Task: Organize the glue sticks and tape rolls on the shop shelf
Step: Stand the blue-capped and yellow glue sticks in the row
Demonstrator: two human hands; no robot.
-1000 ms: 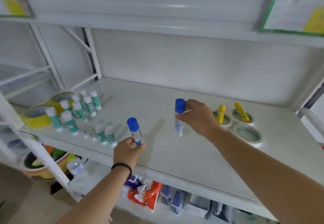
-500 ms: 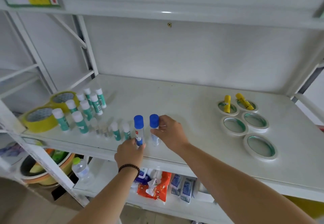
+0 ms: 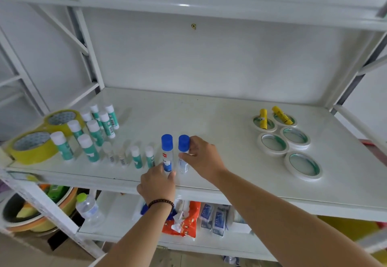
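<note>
Two blue-capped glue bottles stand side by side near the front edge of the white shelf (image 3: 209, 124). My left hand (image 3: 158, 185) grips the base of the left bottle (image 3: 167, 151). My right hand (image 3: 204, 158) holds the right bottle (image 3: 183, 144) by its cap and body. Left of them stands a row of small glue sticks (image 3: 137, 158), and behind those a cluster of taller green-and-white glue sticks (image 3: 95, 129). Two yellow tape rolls (image 3: 33, 147) lie at the far left. Several white tape rolls (image 3: 303, 165) lie at the right, two with yellow tubes (image 3: 263, 118) on top.
The shelf's back wall and slanted side braces (image 3: 69, 30) close in the space. Below, a lower shelf holds an orange packet (image 3: 186, 220), blue-white packets and a plastic water bottle (image 3: 88, 207). A basin (image 3: 31, 214) sits at the bottom left.
Both hands brought the blue-capped bottles left and toward the front edge, the right one travelling furthest from mid-shelf. The bottles now stand together at the end of the small glue stick row.
</note>
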